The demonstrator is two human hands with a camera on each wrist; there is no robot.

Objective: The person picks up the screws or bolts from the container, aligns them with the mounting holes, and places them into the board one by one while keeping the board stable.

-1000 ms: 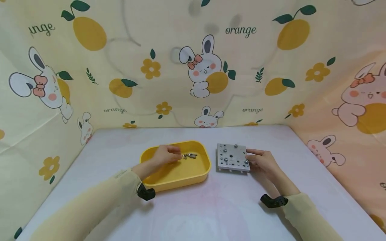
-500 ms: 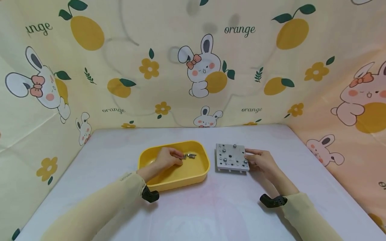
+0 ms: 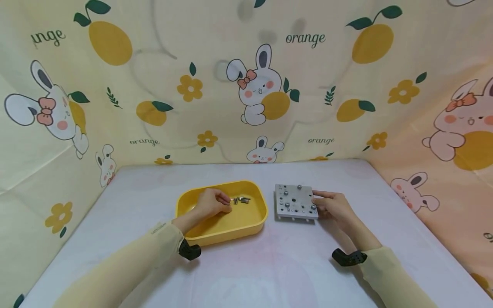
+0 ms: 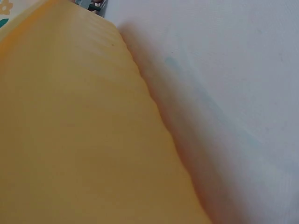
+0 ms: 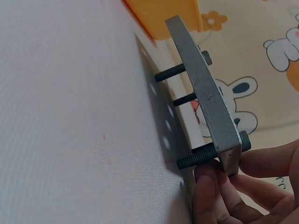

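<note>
In the head view my left hand [image 3: 211, 203] reaches into the yellow tray [image 3: 227, 235], its fingertips right beside several small metal screws [image 3: 244, 199]. I cannot tell whether it pinches one of them. My right hand [image 3: 334, 206] grips the right edge of a square silver metal plate [image 3: 291, 199], dotted with holes. Several screw heads [image 3: 287, 205] stand on the plate's top. The right wrist view has fingers [image 5: 261, 161] on both faces of the plate at one corner, and threaded screw shanks [image 5: 198, 156] stick out of its underside, close over the table.
The white-covered table [image 3: 246, 273] carries the tray left of the plate. A cream cloth [image 3: 215, 38] printed with rabbits and oranges hangs behind and along both sides. The tray's outer wall [image 4: 93, 130] fills much of the left wrist view.
My left hand has shifted slightly toward the tray's near side, uncovering a little more of the screws. The right hand and the plate hold nearly the same place.
</note>
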